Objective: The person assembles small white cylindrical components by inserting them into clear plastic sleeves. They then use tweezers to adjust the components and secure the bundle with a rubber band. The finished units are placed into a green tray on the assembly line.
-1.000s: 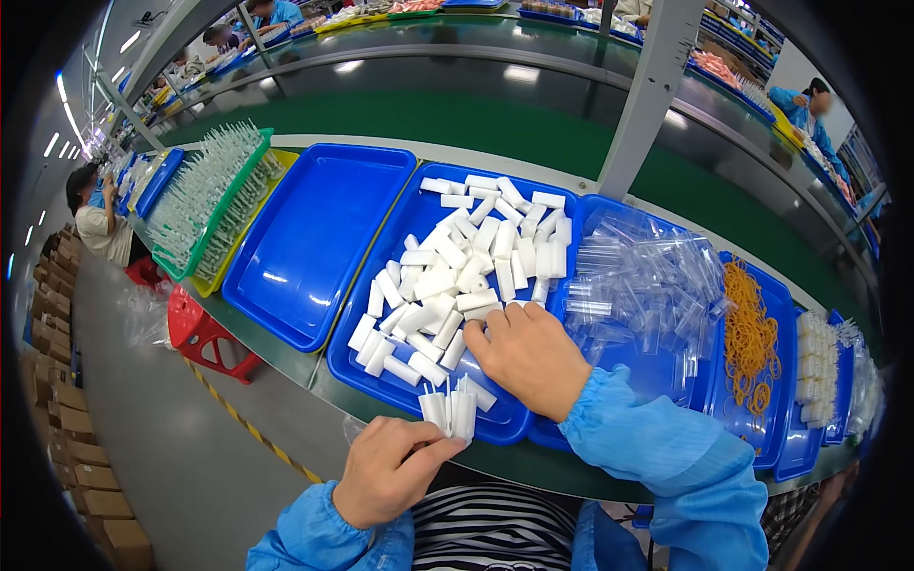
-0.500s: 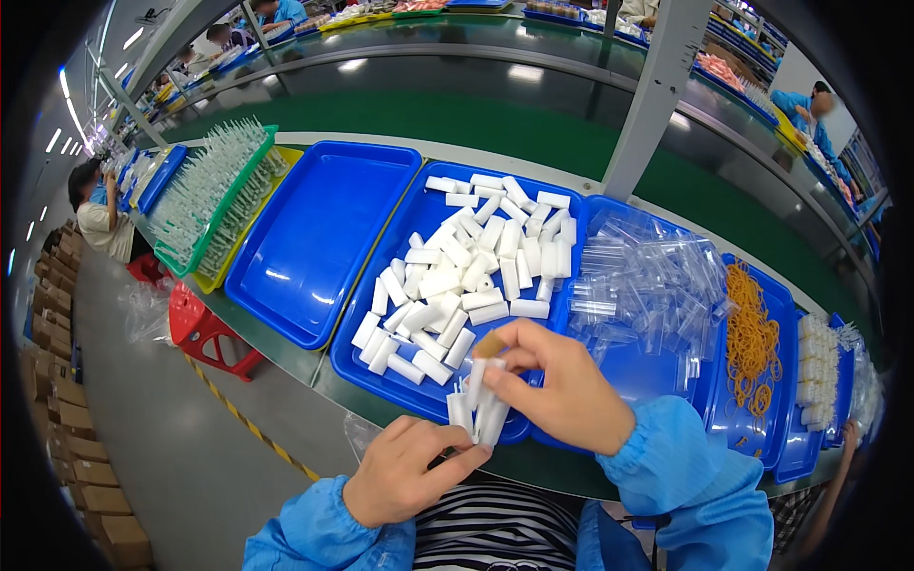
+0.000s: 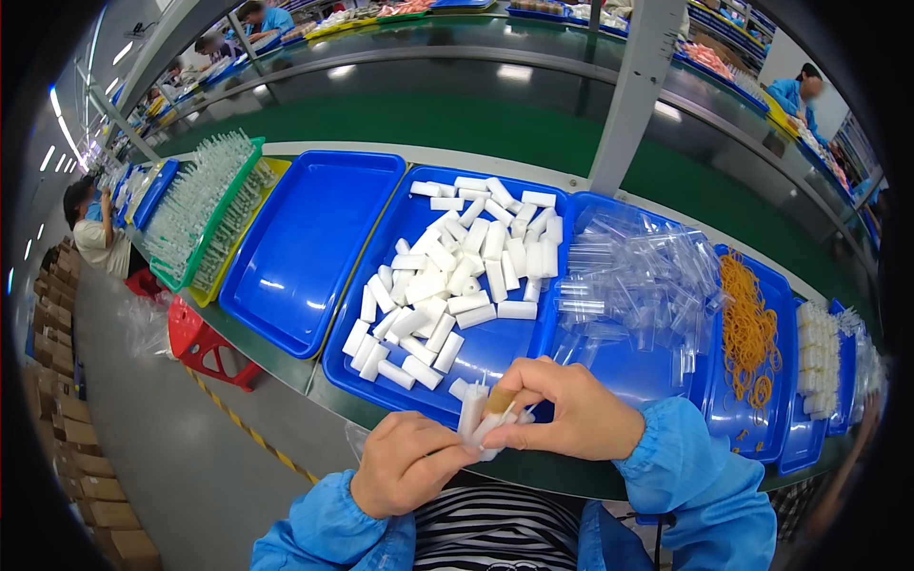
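your left hand (image 3: 405, 462): pinching base of white cylinder bundle (image 3: 471, 411), over near rim of blue tray (image 3: 490, 344) with loose cylinders (image 3: 470, 302). your right hand (image 3: 576, 411) (tan finger cot (image 3: 500, 398) on): clamped on same bundle. could splay if left pinch slackens.

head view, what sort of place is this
Likely a factory assembly line: blue trays of white cylinders and orange bands, a long green belt, and a co-worker in blue beyond it.
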`<act>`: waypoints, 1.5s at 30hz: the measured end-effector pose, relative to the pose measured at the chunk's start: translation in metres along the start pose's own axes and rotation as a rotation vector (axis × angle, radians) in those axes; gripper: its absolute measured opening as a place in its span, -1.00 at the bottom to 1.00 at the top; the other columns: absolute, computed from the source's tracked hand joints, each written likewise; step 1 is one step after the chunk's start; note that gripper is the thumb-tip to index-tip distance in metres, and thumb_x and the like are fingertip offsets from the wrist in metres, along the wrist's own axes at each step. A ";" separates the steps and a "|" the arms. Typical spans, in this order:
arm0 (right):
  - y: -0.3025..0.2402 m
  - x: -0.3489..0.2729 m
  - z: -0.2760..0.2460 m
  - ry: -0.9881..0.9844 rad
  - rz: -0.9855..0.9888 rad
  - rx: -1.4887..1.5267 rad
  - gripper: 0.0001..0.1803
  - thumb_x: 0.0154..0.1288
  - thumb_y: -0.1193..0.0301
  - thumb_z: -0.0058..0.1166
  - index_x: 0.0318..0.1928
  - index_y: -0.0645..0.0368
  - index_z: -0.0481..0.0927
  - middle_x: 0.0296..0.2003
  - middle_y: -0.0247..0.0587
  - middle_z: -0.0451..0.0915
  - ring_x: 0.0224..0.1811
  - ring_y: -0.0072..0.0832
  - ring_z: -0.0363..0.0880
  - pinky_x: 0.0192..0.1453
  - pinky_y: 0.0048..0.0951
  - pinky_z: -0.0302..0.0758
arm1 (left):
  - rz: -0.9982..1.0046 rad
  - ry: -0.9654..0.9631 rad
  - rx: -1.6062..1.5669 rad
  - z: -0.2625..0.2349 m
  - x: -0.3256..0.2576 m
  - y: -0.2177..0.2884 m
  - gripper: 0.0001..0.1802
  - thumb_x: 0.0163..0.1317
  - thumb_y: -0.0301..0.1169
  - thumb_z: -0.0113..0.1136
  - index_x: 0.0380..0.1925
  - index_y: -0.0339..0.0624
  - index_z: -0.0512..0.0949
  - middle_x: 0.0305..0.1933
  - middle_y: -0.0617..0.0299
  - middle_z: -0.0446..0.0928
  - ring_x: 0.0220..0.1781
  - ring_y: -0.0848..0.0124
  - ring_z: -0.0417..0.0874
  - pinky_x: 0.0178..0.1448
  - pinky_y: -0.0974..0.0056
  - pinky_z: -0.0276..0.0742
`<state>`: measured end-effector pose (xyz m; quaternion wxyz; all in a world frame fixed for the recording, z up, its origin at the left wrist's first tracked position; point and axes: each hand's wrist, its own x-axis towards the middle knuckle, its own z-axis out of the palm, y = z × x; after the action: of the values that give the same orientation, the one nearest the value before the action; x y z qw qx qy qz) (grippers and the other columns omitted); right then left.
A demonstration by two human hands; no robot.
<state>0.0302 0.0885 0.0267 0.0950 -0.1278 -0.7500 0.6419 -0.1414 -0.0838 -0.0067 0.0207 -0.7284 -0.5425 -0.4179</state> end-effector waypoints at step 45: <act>0.008 -0.087 -0.023 0.693 -0.052 0.328 -0.62 0.07 0.53 0.49 -0.17 0.23 0.52 -0.26 -0.24 0.60 -0.20 -0.58 0.61 -0.10 -0.54 0.54 | -0.694 0.079 -0.865 0.072 0.043 0.062 -0.70 0.23 -0.68 0.29 -0.01 -0.45 0.59 0.29 -0.22 0.44 0.23 0.13 0.60 0.22 0.18 0.66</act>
<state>0.1201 0.0842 0.0240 0.3782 -0.3011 -0.5639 0.6695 -0.0461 -0.0409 -0.0001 -0.3988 -0.4330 -0.5284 -0.6117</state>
